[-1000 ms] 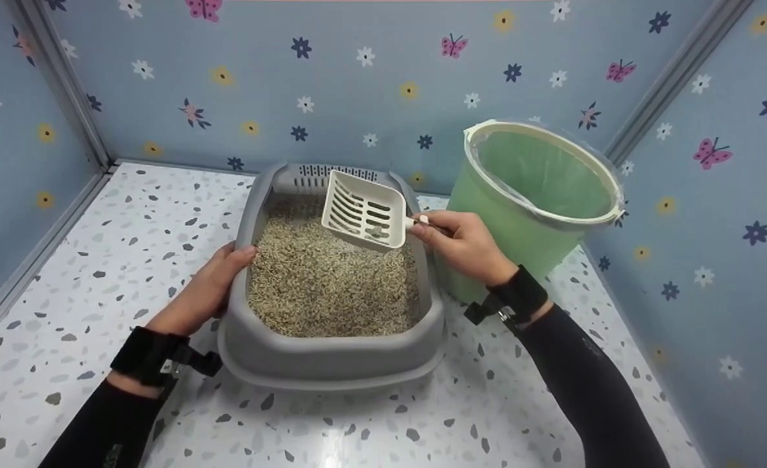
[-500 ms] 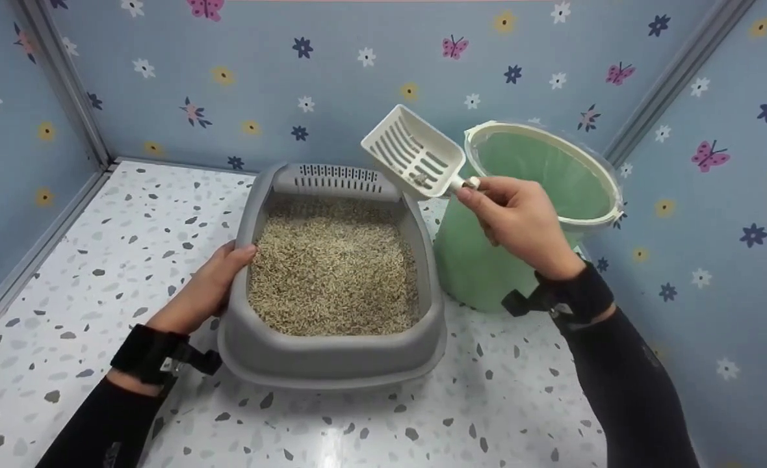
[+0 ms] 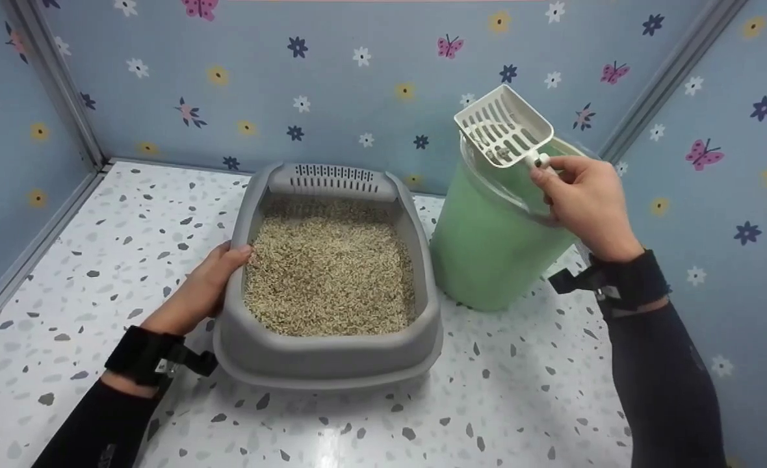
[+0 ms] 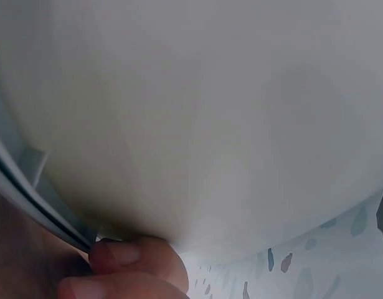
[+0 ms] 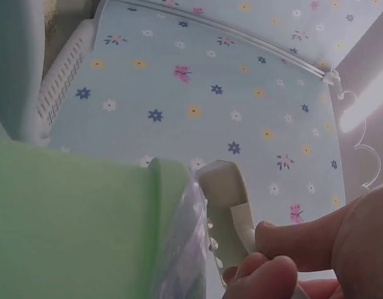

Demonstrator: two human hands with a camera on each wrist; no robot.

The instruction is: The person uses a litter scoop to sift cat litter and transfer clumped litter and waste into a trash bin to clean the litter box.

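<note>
My left hand [image 3: 200, 286] grips the left rim of a grey litter box [image 3: 328, 361], thumb over the edge. In the left wrist view its fingertips [image 4: 151, 258] curl under the rim against the pale outer wall. Granular litter [image 3: 331, 273] covers the box floor. My right hand [image 3: 591, 201] pinches the handle of a slotted white litter scoop [image 3: 510, 120], held over the near left rim of a green bin [image 3: 494, 253]. A few small clumps [image 3: 500, 154] lie in the scoop by the handle. From the right wrist, the scoop [image 5: 222, 187] appears beside the bin's plastic liner [image 5: 188, 243].
The bin stands right of the litter box, close to the back wall [image 3: 260, 71] and the right wall [image 3: 734, 169]. Flower-patterned panels enclose the speckled white surface [image 3: 97, 273] on the left, back and right.
My right hand has carried the scoop up and to the right, from over the litter box to over the bin. My left hand keeps its hold on the box rim.
</note>
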